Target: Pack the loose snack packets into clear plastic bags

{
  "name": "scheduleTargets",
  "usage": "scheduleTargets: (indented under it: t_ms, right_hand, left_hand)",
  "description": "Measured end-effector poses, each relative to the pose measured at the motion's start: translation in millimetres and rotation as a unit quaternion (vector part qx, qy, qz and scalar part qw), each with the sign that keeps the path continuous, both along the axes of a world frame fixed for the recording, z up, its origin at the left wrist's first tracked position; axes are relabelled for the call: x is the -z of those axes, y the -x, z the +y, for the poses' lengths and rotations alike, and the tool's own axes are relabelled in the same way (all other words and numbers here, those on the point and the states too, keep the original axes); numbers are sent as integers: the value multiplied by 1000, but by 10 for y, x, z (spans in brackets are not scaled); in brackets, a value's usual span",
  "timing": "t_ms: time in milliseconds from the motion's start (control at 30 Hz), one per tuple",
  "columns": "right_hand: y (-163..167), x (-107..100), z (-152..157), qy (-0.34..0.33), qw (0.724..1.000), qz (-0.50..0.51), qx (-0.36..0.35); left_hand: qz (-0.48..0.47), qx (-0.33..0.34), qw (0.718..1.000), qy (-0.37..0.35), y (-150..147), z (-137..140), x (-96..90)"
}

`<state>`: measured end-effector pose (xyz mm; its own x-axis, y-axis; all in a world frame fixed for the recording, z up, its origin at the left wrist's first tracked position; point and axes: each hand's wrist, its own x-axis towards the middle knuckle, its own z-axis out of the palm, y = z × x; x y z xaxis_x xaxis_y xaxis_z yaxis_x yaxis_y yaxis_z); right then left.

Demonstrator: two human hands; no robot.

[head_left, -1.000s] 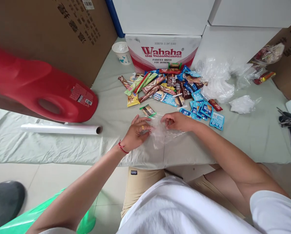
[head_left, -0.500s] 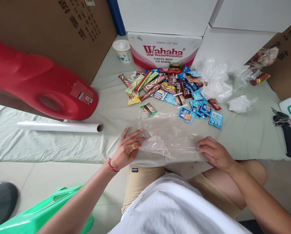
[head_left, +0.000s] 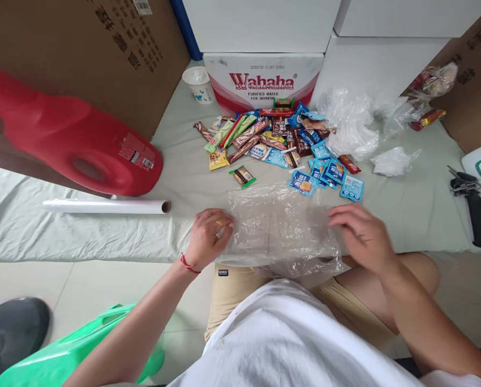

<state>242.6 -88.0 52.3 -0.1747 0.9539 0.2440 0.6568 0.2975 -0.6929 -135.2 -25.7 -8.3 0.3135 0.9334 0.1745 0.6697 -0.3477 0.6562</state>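
Note:
A thin clear plastic sheet (head_left: 276,226) lies creased and spread out at the table's front edge, its lower right part hanging over my lap. My left hand (head_left: 209,236) is at the sheet's left edge, fingers curled and pinched on the film. My right hand (head_left: 361,234) is by the sheet's right edge, slightly blurred, with its fingers apart and nothing visible in them. Beyond the sheet, a small snack in a green-edged wrapper (head_left: 242,176) and several blue snack packets (head_left: 303,183) lie close to its far edge.
A heap of wrapped snack bars (head_left: 260,134) sits before a Wahaha carton (head_left: 264,80). Crumpled clear bags (head_left: 351,126) lie to its right. At left are a white film roll (head_left: 107,206), a red jug (head_left: 83,145) and a paper cup (head_left: 200,86). Keys (head_left: 462,185) lie far right.
The plastic sheet is spread flatter and wider, now draping over the front edge. My left fingers have curled in from lying spread. The right hand has come off its pinch and opened.

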Motion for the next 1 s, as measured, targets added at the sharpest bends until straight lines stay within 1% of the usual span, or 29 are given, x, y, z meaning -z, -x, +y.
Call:
scheduleTargets:
  t_ms: [67,100,167,233,300,333,400,433,467,533,600,667,700,767,833,900,1000]
  right_hand:
    - [416,102,-4,22,992,-44,-112]
    - [639,190,-26,29,987,-66,-146]
    - [1063,387,-92,48,976,-115,-180]
    - [1387,541,-154,60,967,-149,-197]
    - [1549,606,-176,61,963,-145,-217]
    - [1558,605,-165,60,963,-126,-229]
    - [1425,556,-84,64,968,-70,-231]
    - [1289,518,-8,69,974,-46,-209]
    - [1117,475,98,74,982,-31,-170]
    - [716,383,410,74,995,-39,-49]
    - [343,288,847,65,992,-86,63]
    - [103,206,1354,64,978,-160,118]
    - [48,177,1606,75,970,-191,132]
    - [53,156,2054,95,960,-235,120]
    - [152,184,2376,112,946,-277,126]
    - [270,247,2560,117,929,-309,167]
    - [387,352,2662,112,911,-325,228]
  left_hand:
    - [52,-38,997,-45,-159,30,-64]
    - [57,-54,995,-62,-244,31,-97]
    - [31,-61,994,-82,-416,8,-141]
    - [-5,-35,996,-77,-569,-28,-128]
    - [-15,-1,999,-49,-675,-44,-48]
    - [-6,8,999,-34,-705,-38,10]
    - [34,8,999,-10,-722,2,133]
    - [57,7,998,-5,-716,33,187]
    - [78,8,997,-5,-704,66,232]
    - [113,22,993,-12,-681,132,290]
    - [137,38,990,-24,-671,191,314]
    - [153,46,986,-35,-674,241,322]
    - [159,49,985,-40,-677,261,324]
    - [166,55,983,-49,-681,290,330]
    - [174,60,981,-57,-679,300,336]
    - [184,60,979,-64,-676,294,339]
    - [206,58,974,-72,-673,276,335]
